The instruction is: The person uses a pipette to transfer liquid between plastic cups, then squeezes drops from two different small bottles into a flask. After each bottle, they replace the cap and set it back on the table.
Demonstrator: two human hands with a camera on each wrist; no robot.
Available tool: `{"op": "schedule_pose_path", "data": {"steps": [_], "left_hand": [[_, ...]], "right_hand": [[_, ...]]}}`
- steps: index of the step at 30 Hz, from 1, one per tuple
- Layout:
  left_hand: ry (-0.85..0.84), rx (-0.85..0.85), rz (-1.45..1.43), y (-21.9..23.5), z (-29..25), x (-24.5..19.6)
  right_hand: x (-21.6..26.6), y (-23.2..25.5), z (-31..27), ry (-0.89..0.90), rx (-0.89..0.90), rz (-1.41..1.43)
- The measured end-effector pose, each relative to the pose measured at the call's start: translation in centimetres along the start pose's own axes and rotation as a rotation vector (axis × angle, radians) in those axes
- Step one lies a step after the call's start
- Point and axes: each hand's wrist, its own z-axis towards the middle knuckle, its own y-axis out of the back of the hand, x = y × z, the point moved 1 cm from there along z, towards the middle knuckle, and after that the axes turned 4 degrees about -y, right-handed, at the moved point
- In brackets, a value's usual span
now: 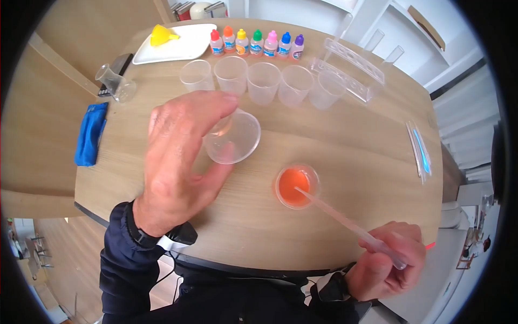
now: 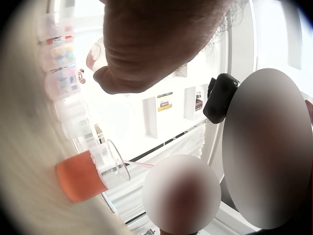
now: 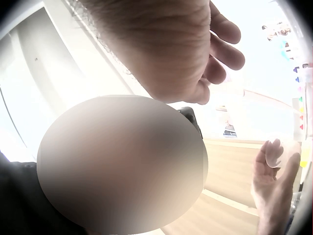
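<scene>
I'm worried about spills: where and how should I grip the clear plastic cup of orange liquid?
Probably round the side wall, coming from the person's left: the clear plastic cup of orange liquid stands upright, its round left side free, while the thin translucent plastic tube in the right hand reaches its mouth from the right.

White shelving (image 1: pixel 400 33) stands behind the wood-grain table (image 1: pixel 350 141).
</scene>
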Motion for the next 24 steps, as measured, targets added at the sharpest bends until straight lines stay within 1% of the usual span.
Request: {"op": "schedule_pose_path", "data": {"steps": [2,7,11,14,17,19,20,22,24], "left_hand": [[0.000,-0.002,-0.003,-0.1,0.0,0.0],[-0.011,0.004,0.018,-0.1,0.0,0.0],[-0.019,-0.001,0.008,-0.1,0.1,0.0],[-0.031,-0.013,-0.004,-0.2,0.0,0.1],[-0.032,-0.023,-0.024,-0.3,0.0,0.0],[-0.032,-0.034,-0.043,-0.3,-0.1,0.1],[-0.026,-0.037,-0.053,-0.4,-0.1,0.0],[-0.015,-0.039,-0.075,-0.4,-0.2,0.0],[-0.013,-0.008,-0.082,-0.3,-0.4,0.1]], "right_hand": [[0.0,0.1,-0.1,-0.006,0.032,0.017],[0.1,-0.7,-0.4,0.003,-0.014,0.017],[0.3,-0.9,-0.5,-0.028,-0.052,0.021],[0.2,-1.1,-0.2,-0.036,-0.100,0.072],[0.0,-1.5,-0.1,-0.014,-0.212,0.085],[0.2,-2.0,0.2,-0.011,-0.254,0.105],[0.5,-2.2,0.4,-0.020,-0.249,0.131],[1.4,-2.4,1.0,-0.028,-0.169,0.096],[2.6,-2.5,1.8,-0.023,-0.025,0.007]]}}
